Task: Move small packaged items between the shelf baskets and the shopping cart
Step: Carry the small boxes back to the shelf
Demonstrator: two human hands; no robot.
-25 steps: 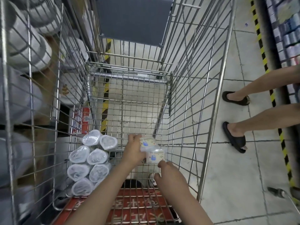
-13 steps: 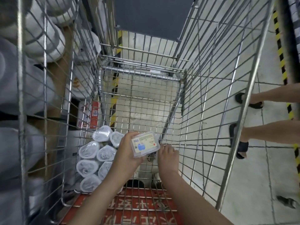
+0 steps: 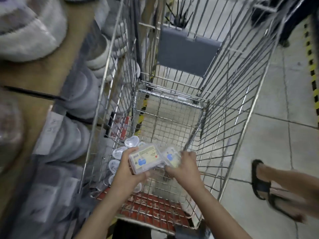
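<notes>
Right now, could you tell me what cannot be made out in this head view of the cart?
- Print on the clear pack in the left hand: too small and blurred.
- Second pack: partly covered by the right hand and the first pack.
- Round tubs in the cart: several hidden under the left arm.
- Shelf goods at left: motion-blurred.

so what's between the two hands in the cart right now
In the head view, two clear packaged boxes: the left hand holds one box, the right hand holds the other, and they overlap slightly.
</notes>
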